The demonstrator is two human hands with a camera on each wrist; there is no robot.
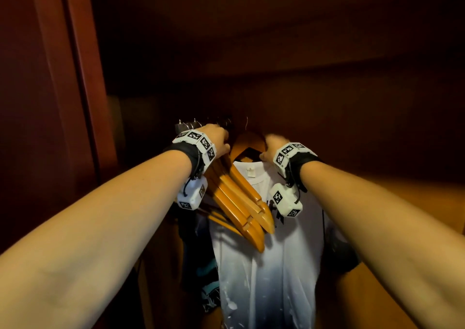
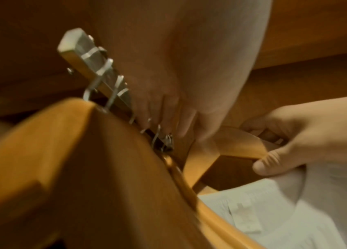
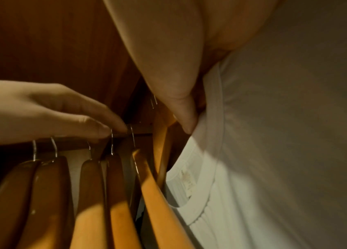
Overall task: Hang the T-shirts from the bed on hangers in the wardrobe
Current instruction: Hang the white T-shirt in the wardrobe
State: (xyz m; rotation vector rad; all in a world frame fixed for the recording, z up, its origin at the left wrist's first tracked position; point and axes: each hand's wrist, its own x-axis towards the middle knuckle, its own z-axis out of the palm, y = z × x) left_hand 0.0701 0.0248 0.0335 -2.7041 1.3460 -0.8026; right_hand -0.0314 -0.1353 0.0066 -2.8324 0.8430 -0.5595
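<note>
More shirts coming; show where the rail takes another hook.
Crowded: hangers pack the rail by the left hand. Free: a narrow gap among their hooks, and open space right of the shirt whose hanger the right hand grips; rail there hidden.

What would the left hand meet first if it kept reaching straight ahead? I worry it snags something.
Probably the metal hanger hooks on the wardrobe rail: the left hand has its fingertips right at them already. Depth beyond is unclear.
</note>
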